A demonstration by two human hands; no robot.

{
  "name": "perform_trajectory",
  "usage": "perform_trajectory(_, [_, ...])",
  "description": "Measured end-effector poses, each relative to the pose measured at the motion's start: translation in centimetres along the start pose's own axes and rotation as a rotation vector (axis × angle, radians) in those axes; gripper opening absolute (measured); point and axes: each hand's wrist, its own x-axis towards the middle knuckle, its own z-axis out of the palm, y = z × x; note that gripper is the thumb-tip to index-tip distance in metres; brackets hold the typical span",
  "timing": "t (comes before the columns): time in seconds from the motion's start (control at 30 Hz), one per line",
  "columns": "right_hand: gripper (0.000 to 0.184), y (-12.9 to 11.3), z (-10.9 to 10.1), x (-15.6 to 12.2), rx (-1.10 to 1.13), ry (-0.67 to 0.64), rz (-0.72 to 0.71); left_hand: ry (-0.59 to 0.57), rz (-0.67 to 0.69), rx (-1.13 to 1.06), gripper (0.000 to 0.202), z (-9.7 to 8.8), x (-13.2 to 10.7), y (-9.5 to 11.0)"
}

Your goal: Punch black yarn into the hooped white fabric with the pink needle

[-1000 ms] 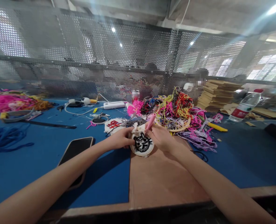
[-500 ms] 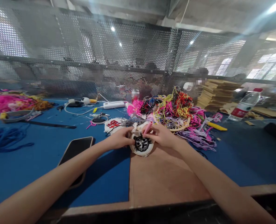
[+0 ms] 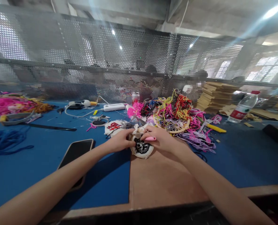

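Embroidery hoop (image 3: 142,147): where is it, and why held so?

Between both hands, over the brown part of the desk (image 3: 167,181), just in front of the yarn heap (image 3: 172,111). The left hand (image 3: 122,140) pinches its rim, probably steadying the cloth (image 3: 150,151); the right hand (image 3: 160,138) has a narrow grip around a pink pen-like tool (image 3: 151,138), likely for fine control.

And the pose?

Forearms (image 3: 78,168) angle inward, fingers curled; the tool lies nearly level, its thick end pointing right.

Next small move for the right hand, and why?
Probably tip the pink handle more upright: in the right hand it looks nearly level near the upper part of the black stitched design, and its working end can't be made out. The left hand already holds the embroidery hoop.
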Motion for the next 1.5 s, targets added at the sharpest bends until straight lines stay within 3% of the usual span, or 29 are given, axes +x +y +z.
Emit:
perform_trajectory(0.2, [0.013, -0.9, -0.2, 0.2, -0.006, 0.025, 0.081, -0.015, 0.003, -0.036, 0.027, -0.1, 0.0, 0.1])
perform_trajectory(0.33, [0.019, -1.5, -0.6, 0.3, 0.006, 0.036, 0.192, -0.059, -0.011, -0.109, 0.028, -0.2, -0.1, 0.4])
perform_trajectory(0.53, [0.027, -1.0, -0.3, 0.1, 0.036, 0.091, 0.226, -0.032, -0.010, -0.099, 0.030, -0.1, -0.2, 0.6])
perform_trajectory(0.83, [0.029, -0.8, -0.1, 0.2, 0.020, 0.124, 0.183, -0.031, -0.014, -0.072, 0.032, 0.0, 0.0, 0.2])
perform_trajectory(1.23, [0.015, -0.6, 0.3, 0.0, -0.021, 0.077, 0.097, -0.032, 0.008, -0.045, 0.024, 0.0, 0.0, -0.2])
perform_trajectory(1.5, [0.014, -0.6, 1.0, 0.1, -0.209, 0.036, -0.010, -0.004, 0.013, 0.072, 0.028, -0.1, 0.0, 0.2])
